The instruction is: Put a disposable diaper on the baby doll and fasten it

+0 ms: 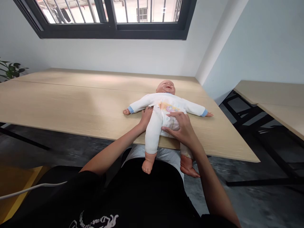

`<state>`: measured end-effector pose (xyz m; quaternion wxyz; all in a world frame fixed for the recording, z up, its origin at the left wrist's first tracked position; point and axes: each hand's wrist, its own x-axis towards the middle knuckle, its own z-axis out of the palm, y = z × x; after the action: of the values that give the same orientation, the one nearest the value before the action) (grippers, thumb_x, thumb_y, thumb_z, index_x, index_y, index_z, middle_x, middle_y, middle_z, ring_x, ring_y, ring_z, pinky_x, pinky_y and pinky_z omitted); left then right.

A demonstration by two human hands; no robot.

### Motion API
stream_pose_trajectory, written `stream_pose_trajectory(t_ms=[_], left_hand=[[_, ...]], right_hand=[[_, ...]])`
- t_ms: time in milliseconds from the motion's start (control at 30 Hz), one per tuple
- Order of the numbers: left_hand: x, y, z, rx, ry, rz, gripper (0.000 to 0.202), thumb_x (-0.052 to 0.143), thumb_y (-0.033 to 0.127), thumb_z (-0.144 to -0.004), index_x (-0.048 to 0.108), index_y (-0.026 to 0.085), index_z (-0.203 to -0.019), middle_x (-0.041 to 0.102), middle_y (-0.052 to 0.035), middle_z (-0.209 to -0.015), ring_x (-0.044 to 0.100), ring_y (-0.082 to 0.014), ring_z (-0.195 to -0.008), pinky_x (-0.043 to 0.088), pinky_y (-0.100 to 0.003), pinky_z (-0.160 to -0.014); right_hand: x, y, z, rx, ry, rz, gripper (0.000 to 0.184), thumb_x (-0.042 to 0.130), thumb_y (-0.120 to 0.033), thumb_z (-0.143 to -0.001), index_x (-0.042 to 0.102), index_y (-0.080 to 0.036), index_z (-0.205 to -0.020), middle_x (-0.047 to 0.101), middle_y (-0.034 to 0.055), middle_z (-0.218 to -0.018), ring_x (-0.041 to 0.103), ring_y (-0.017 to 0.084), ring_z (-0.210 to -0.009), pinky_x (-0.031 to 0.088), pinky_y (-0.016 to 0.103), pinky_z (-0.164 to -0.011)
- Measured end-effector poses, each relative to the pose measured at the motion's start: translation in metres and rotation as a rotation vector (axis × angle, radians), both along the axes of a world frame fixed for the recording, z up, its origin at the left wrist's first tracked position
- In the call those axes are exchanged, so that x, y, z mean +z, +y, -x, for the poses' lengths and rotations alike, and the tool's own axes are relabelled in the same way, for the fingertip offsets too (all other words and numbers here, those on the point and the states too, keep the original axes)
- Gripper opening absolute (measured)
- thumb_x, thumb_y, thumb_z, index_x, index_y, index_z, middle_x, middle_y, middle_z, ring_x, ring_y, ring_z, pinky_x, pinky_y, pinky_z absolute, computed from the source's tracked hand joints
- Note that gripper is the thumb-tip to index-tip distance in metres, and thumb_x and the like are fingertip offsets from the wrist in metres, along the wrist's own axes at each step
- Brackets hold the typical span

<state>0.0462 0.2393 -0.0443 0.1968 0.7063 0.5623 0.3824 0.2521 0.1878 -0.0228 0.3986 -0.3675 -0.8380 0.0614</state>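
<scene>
A baby doll in a white romper with blue cuffs lies on its back on the wooden table, arms spread, its legs hanging over the near edge. My left hand is pressed against the doll's side at the waist, fingers tucked against the cloth. My right hand lies on the doll's belly and hip, fingers curled onto the romper fabric.
A second wooden table stands at the right, with a dark floor gap between the tables. A plant shows at the far left. A window is above. A white cable crosses my lap at lower left.
</scene>
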Motion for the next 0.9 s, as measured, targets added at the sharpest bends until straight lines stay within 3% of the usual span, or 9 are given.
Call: stream_pose_trajectory(t_ms=[100, 200, 400, 467, 567, 767, 900], left_hand=[[0.006, -0.005, 0.004, -0.043, 0.136, -0.012, 0.035, 0.057, 0.025, -0.094, 0.067, 0.015, -0.126, 0.063, -0.0174, -0.139, 0.045, -0.0383, -0.137, 0.028, -0.056, -0.119], [0.01, -0.01, 0.009, -0.067, 0.172, -0.008, 0.032, 0.059, 0.026, -0.093, 0.069, 0.02, -0.123, 0.063, -0.015, -0.141, 0.045, -0.0366, -0.138, 0.026, -0.053, -0.12], [0.013, -0.021, 0.029, -0.143, 0.291, 0.067, 0.046, 0.062, 0.033, -0.092, 0.061, 0.019, -0.136, 0.053, -0.019, -0.151, 0.044, -0.0409, -0.141, 0.028, -0.058, -0.117], [0.013, -0.023, 0.034, -0.151, 0.298, 0.056, 0.042, 0.06, 0.032, -0.093, 0.063, 0.018, -0.132, 0.057, -0.0184, -0.147, 0.049, -0.0404, -0.135, 0.031, -0.059, -0.115], [0.012, -0.02, 0.037, -0.149, 0.208, 0.02, 0.029, 0.056, 0.026, -0.092, 0.069, 0.02, -0.117, 0.069, -0.0133, -0.132, 0.059, -0.0342, -0.122, 0.039, -0.051, -0.11], [0.007, -0.008, 0.057, 0.116, 0.004, -0.036, 0.011, 0.057, 0.015, -0.081, 0.066, 0.019, -0.086, 0.073, -0.0073, -0.098, 0.065, -0.0251, -0.095, 0.049, -0.037, -0.09], [0.011, -0.009, 0.087, 0.243, -0.037, -0.036, 0.009, 0.053, 0.017, -0.085, 0.061, 0.019, -0.081, 0.067, -0.0045, -0.077, 0.062, -0.0214, -0.077, 0.047, -0.033, -0.078]], right_hand=[[0.0, -0.003, 0.001, -0.01, 0.002, 0.013, 0.052, 0.07, -0.06, -0.089, 0.057, -0.026, -0.126, 0.061, 0.0124, -0.132, 0.055, 0.034, -0.129, 0.04, 0.057, -0.114], [0.0, -0.004, 0.001, -0.015, 0.01, 0.021, 0.052, 0.071, -0.058, -0.089, 0.057, -0.026, -0.127, 0.06, 0.0118, -0.133, 0.054, 0.034, -0.13, 0.041, 0.056, -0.113], [-0.001, -0.005, 0.004, -0.024, -0.02, 0.002, 0.052, 0.073, -0.056, -0.089, 0.057, -0.026, -0.128, 0.061, 0.0109, -0.134, 0.055, 0.033, -0.129, 0.042, 0.054, -0.113], [-0.001, -0.007, 0.008, -0.044, -0.048, -0.003, 0.054, 0.076, -0.055, -0.087, 0.058, -0.025, -0.128, 0.06, 0.0113, -0.135, 0.055, 0.033, -0.129, 0.043, 0.054, -0.112], [0.001, -0.01, 0.015, -0.072, -0.079, -0.007, 0.059, 0.082, -0.053, -0.082, 0.06, -0.022, -0.127, 0.059, 0.0124, -0.137, 0.055, 0.034, -0.128, 0.043, 0.055, -0.111], [0.005, -0.016, 0.02, -0.085, -0.118, 0.007, 0.062, 0.086, -0.047, -0.078, 0.061, -0.021, -0.129, 0.06, 0.0114, -0.138, 0.054, 0.034, -0.127, 0.045, 0.055, -0.11], [0.009, -0.02, 0.022, -0.106, -0.154, 0.03, 0.06, 0.087, -0.045, -0.077, 0.063, -0.021, -0.127, 0.061, 0.0114, -0.137, 0.054, 0.035, -0.126, 0.047, 0.055, -0.108]])
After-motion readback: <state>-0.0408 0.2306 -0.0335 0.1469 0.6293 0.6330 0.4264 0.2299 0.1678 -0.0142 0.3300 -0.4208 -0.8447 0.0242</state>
